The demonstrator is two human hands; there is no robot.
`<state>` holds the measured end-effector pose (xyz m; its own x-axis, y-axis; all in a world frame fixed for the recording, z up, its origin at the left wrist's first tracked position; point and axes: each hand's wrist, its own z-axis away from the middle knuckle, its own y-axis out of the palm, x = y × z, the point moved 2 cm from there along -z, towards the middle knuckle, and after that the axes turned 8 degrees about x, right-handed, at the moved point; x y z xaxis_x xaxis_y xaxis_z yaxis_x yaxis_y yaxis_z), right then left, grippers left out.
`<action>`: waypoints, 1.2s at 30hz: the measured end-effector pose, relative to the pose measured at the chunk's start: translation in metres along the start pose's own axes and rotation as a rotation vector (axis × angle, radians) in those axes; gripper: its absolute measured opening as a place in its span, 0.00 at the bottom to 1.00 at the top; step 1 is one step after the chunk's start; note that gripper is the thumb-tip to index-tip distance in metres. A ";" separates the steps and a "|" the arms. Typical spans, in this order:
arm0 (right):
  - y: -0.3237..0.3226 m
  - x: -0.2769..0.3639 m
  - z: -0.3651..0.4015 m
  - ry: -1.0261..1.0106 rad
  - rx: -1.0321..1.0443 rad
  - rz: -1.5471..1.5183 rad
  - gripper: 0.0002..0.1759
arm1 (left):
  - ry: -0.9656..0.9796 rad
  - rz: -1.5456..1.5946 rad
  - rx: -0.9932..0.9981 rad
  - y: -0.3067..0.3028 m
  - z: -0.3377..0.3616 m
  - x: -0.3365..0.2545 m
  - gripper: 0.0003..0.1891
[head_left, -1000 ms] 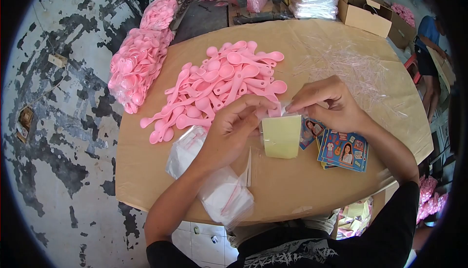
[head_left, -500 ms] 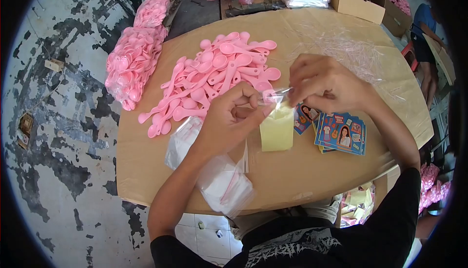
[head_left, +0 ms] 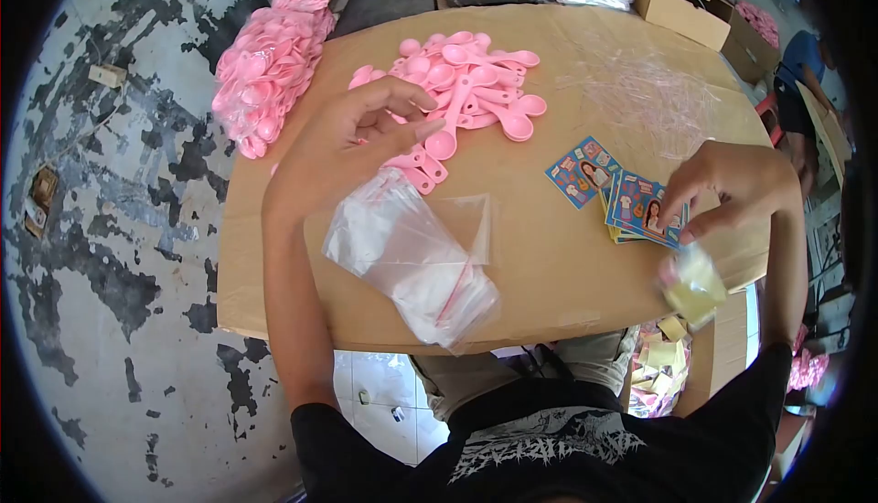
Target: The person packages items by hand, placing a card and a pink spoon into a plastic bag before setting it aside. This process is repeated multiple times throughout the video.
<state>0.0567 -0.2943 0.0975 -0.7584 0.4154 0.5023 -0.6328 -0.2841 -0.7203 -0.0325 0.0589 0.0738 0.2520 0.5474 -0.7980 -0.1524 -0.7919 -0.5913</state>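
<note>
My left hand [head_left: 352,133] hovers at the near left of the heap of pink measuring spoons [head_left: 471,78], thumb and fingers apart and nothing held. Just in front of it lies a stack of clear plastic bags [head_left: 402,265]. Over at the right, my right hand [head_left: 736,187] has its thumb and fingertips apart beside a stack of blue printed cards [head_left: 638,206]. Right below that thumb is a motion-blurred clear packet [head_left: 692,285], yellow with some pink inside, apparently loose in the air. Another blue card [head_left: 583,171] lies beside the stack.
Below the table's near edge, a cardboard box [head_left: 713,361] holds several yellow-and-pink packets [head_left: 660,366]. Thin clear strips [head_left: 649,91] lie scattered at the table's far right. Large bags of pink spoons [head_left: 270,69] stand at the left. Another person [head_left: 800,78] is at far right.
My right hand has carried the yellow packet from the middle to the right near edge and seems to have let it go. My left hand has released it and moved left toward the spoons.
</note>
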 end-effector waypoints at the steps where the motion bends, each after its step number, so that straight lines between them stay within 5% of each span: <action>1: 0.003 0.004 -0.003 -0.004 -0.095 0.066 0.15 | -0.046 -0.016 0.020 -0.005 0.003 0.001 0.12; 6: 0.016 0.033 -0.107 -0.122 -0.533 0.129 0.20 | -0.081 0.112 0.333 0.003 0.006 0.001 0.09; 11: 0.010 0.035 -0.162 -0.184 -0.092 -0.003 0.17 | -0.067 0.125 0.713 0.017 0.014 0.009 0.10; 14: -0.005 0.034 -0.142 -0.205 -0.284 -0.166 0.15 | -0.179 0.153 0.919 0.020 0.016 0.010 0.16; 17: -0.007 0.028 -0.118 -0.319 -0.475 -0.326 0.13 | -0.135 0.267 0.876 0.026 0.009 0.006 0.18; 19: -0.002 0.033 -0.105 -0.298 -0.510 -0.415 0.16 | 0.015 0.384 0.562 0.053 0.005 0.001 0.20; 24: 0.008 0.024 -0.093 -0.307 -0.541 -0.520 0.18 | -0.058 0.855 0.035 0.098 -0.026 0.001 0.20; 27: 0.007 0.017 -0.077 -0.247 -0.537 -0.471 0.14 | 0.001 1.030 -0.075 0.106 -0.028 -0.008 0.19; 33: 0.014 0.007 -0.054 -0.284 -0.603 -0.306 0.15 | 0.035 0.732 -0.086 0.116 -0.032 -0.010 0.17; 36: 0.013 0.005 -0.035 -0.142 -0.582 -0.208 0.17 | 0.024 0.770 -0.155 0.110 -0.034 -0.003 0.13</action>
<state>0.0504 -0.2653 0.0736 -0.6672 0.2815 0.6896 -0.6106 0.3235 -0.7228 -0.0173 -0.0393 0.0150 0.1504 -0.1755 -0.9729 -0.1578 -0.9758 0.1516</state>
